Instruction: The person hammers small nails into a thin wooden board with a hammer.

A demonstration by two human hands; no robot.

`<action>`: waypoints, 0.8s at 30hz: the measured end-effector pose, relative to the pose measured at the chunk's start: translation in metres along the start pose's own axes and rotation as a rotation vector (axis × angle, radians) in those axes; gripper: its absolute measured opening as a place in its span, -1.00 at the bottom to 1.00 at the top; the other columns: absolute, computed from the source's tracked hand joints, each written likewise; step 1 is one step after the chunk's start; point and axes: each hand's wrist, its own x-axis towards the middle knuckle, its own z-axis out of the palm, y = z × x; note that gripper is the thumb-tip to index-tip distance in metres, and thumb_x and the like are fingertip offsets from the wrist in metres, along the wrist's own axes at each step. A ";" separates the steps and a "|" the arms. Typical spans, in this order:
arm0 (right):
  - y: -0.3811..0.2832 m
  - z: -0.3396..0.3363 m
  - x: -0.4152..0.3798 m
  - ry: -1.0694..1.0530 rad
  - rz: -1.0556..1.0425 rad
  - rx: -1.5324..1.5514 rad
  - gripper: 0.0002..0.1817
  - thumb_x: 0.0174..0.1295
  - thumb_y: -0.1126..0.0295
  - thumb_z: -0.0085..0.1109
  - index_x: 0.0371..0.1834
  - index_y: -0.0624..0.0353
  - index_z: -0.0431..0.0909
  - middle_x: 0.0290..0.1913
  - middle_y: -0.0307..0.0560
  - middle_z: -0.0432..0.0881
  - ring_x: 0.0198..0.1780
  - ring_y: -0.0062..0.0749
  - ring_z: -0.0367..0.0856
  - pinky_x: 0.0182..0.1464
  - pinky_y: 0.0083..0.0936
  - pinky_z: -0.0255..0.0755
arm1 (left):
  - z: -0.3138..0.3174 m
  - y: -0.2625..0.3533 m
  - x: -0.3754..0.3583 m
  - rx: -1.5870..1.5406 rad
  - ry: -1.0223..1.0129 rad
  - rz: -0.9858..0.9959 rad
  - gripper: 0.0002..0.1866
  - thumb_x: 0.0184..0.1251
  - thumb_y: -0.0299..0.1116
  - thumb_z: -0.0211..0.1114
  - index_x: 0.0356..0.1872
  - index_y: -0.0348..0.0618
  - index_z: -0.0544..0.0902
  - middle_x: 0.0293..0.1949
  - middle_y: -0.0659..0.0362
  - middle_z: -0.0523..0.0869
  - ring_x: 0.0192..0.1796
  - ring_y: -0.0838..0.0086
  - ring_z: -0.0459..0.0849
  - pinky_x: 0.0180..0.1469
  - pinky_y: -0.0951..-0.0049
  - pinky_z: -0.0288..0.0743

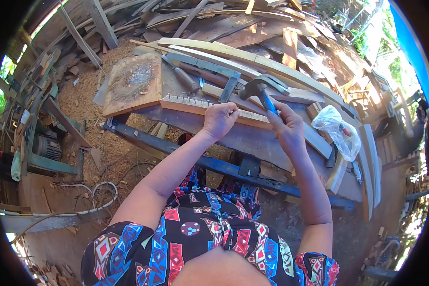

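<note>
My right hand (289,125) is wrapped round the blue handle of a claw hammer (266,89), its head raised over the bench. My left hand (220,119) rests closed at a long wooden strip (252,119); whatever its fingers pinch is too small to make out. To its left, a row of several nails (188,100) stands upright in the strip. Behind the strip lie a try square (229,86) with a blue-grey edge and a handled tool (186,78).
The bench (176,119) carries long boards (252,59), a square wooden panel (133,81) at its left end and a clear plastic bag (337,131) at the right. Scrap wood is heaped behind it. A motor (47,147) stands at the far left, with sawdust on the ground.
</note>
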 end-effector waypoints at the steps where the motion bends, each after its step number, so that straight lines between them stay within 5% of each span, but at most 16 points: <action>1: 0.002 0.002 0.001 -0.002 0.000 -0.004 -0.73 0.31 0.28 0.20 0.01 0.12 0.60 -0.53 -0.36 0.44 -0.47 -0.68 0.35 -0.38 -0.64 0.28 | 0.002 -0.002 0.000 0.006 0.006 0.005 -0.93 0.15 -0.32 0.31 -0.41 -0.04 0.63 -0.46 0.09 0.69 -0.33 0.12 0.69 -0.28 0.19 0.51; 7: 0.032 0.008 0.012 -0.035 0.047 -0.390 -0.67 0.24 0.16 0.18 0.00 0.05 0.62 -0.49 -0.05 0.56 -0.34 -0.32 0.57 -0.17 -0.33 0.40 | 0.001 0.001 0.002 0.010 0.027 0.015 -0.93 0.16 -0.32 0.29 -0.41 -0.05 0.64 -0.44 0.09 0.70 -0.30 0.11 0.69 -0.26 0.16 0.53; 12: 0.033 0.005 0.013 -0.054 0.047 -0.342 -0.69 0.24 0.18 0.17 -0.02 0.06 0.63 -0.51 -0.11 0.54 -0.37 -0.40 0.53 -0.21 -0.40 0.39 | -0.004 -0.002 0.002 0.021 -0.001 0.051 -0.85 0.18 -0.28 0.30 -0.25 -0.02 0.64 -0.47 0.08 0.70 -0.31 0.14 0.71 -0.24 0.17 0.55; 17: 0.035 0.003 0.013 -0.062 0.136 -0.314 -0.70 0.24 0.18 0.18 -0.05 0.06 0.64 -0.54 -0.19 0.48 -0.40 -0.49 0.46 -0.25 -0.44 0.36 | -0.022 -0.006 0.000 0.168 -0.086 -0.170 -0.49 0.19 -0.09 0.36 0.11 -0.04 0.47 -0.37 0.02 0.72 -0.24 0.16 0.73 -0.16 0.18 0.58; 24: 0.000 0.000 0.021 0.016 0.078 -0.044 -0.75 0.25 0.34 0.21 -0.05 0.16 0.63 -0.53 -0.35 0.42 -0.47 -0.66 0.36 -0.36 -0.56 0.32 | -0.029 -0.016 -0.002 0.307 -0.195 -0.132 -0.46 0.18 0.01 0.37 0.09 -0.10 0.56 -0.22 0.08 0.75 -0.16 0.25 0.73 -0.06 0.28 0.56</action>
